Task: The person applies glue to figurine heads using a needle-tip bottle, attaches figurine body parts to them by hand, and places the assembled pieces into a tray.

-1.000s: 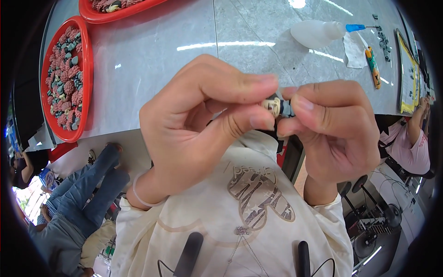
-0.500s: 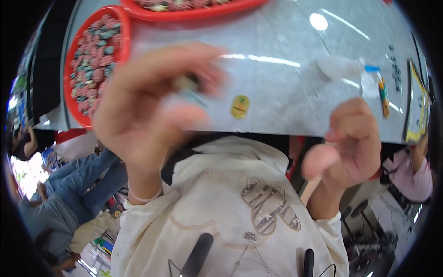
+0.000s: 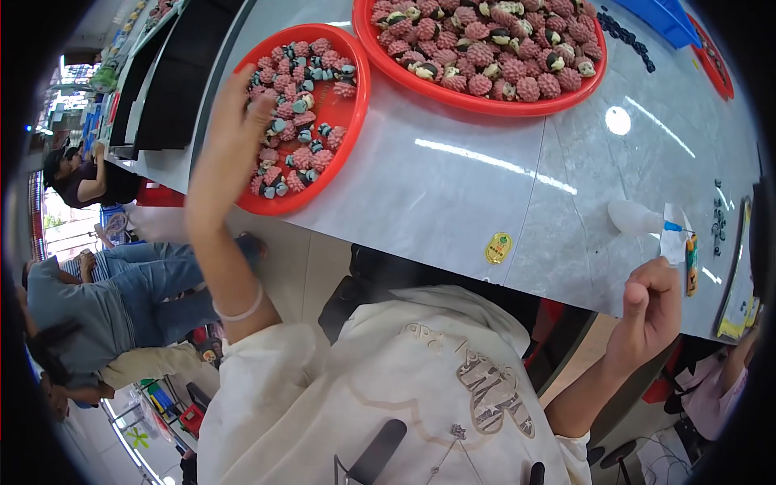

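The left hand [image 3: 230,141] has parted from the right hand [image 3: 647,315] and now reaches over the smaller red tray [image 3: 363,89]; the small figurine their fingers pinched together is no longer distinguishable. The view has swung, bringing in a blue bin [image 3: 664,20] and more of the larger red tray [image 3: 493,103].

The blurred left hand [image 3: 229,141] hides part of the left red tray [image 3: 363,89]; whether it grips anything cannot be told. The top edge cuts off the far red tray [image 3: 493,105] and blue bin [image 3: 664,18]. Dark bits [image 3: 719,217] at right are too small to identify.
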Motion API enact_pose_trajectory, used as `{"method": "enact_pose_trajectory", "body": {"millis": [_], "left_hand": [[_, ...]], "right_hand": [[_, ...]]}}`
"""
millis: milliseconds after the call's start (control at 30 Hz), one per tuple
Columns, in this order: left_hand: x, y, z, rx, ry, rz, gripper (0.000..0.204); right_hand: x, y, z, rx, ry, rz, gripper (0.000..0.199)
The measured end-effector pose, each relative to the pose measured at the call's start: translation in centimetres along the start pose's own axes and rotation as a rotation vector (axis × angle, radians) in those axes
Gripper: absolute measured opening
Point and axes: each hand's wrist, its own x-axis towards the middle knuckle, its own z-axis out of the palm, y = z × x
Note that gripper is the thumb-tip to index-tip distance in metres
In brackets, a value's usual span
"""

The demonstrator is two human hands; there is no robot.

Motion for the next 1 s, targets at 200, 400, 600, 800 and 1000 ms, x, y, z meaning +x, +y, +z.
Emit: {"method": "enact_pose_trajectory", "body": {"millis": [200,400,600,800,1000], "left_hand": [[-0.8,1.9,2.4,0.012,-0.072,0.148,0.051],[-1.4,0.9,1.7,0.408,-0.067,0.107,0.053],[-0.9,1.0,2.3,0.353,-0.032,0.063,0.054],[-0.8,0.3,2.3,0.386,-0.088,0.104,0.045],[1.4,1.2,3.2,0.189,-0.010,0.206,0.044]], "right_hand": [[-0.1,0.2,0.1,-0.045,-0.043,-0.011,0.029],[-0.3,0.4,-0.1,-0.035,-0.056,0.003,0.025],[-0.6,0.5,-0.4,-0.057,-0.062,0.005,0.025],[-0.6,0.6,-0.6,-0.048,-0.042,0.034,0.024],[-0.4,0.3,-0.7,-0.080,-0.064,0.032,0.023]]}}
